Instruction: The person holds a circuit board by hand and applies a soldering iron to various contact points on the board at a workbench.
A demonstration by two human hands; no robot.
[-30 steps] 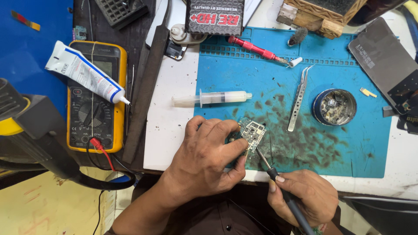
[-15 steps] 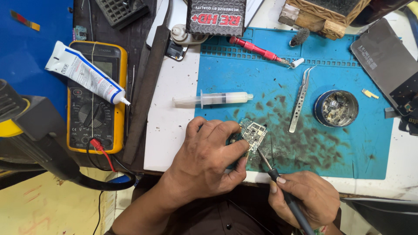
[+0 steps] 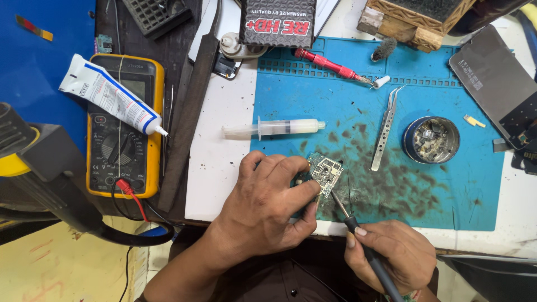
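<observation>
Soldering work on a small circuit board is judged to be the step in hand. The board is held on the stained blue work mat, near the mat's lower left edge and just below the clear syringe.

The left hand is curled over the board; its thumb and fingers are closed on the board's left and lower edges, so the board is pinned to the mat. Part of the board is hidden under the fingers.

The right hand is wrapped in a pen grip round a dark-handled soldering iron, below the board and off the mat's front edge. The iron's metal tip is brought to the board's lower right corner; whether it is touching cannot be told.

The next move is judged to call for a steady tip on one small point, with the board kept from sliding.

Right of the board, metal tweezers and a round tin of scraps lie on the mat. Left of the mat, on the desk, a yellow multimeter is seen with a white tube laid across it.
</observation>
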